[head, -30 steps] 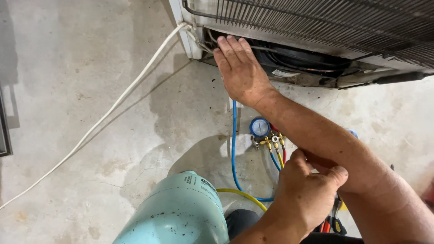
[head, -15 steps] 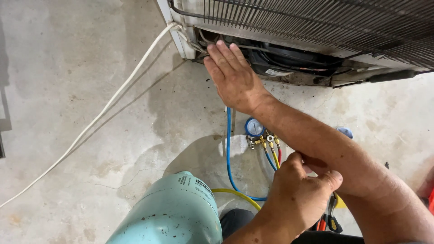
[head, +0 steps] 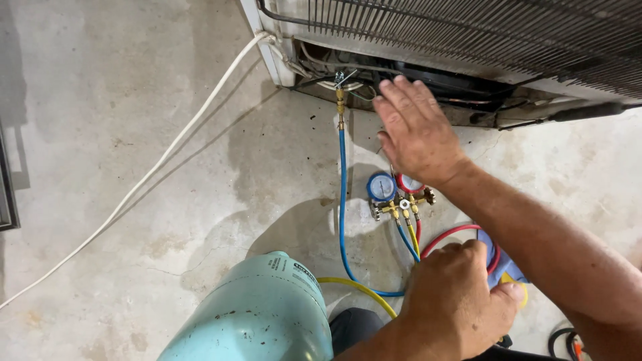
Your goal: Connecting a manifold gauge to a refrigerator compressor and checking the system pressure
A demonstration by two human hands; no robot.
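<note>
Keep open right hand (head: 418, 130), fingers spread flat, just above gauge manifold (head: 398, 194) on the floor near the compressor bay (head: 435, 90), with left hand (head: 455, 304) closed below the manifold, its grip hidden, easing slowly, watching dials.

gauge set (head: 394, 194) | blue, red dials | flat on floor, hoses attached
</note>
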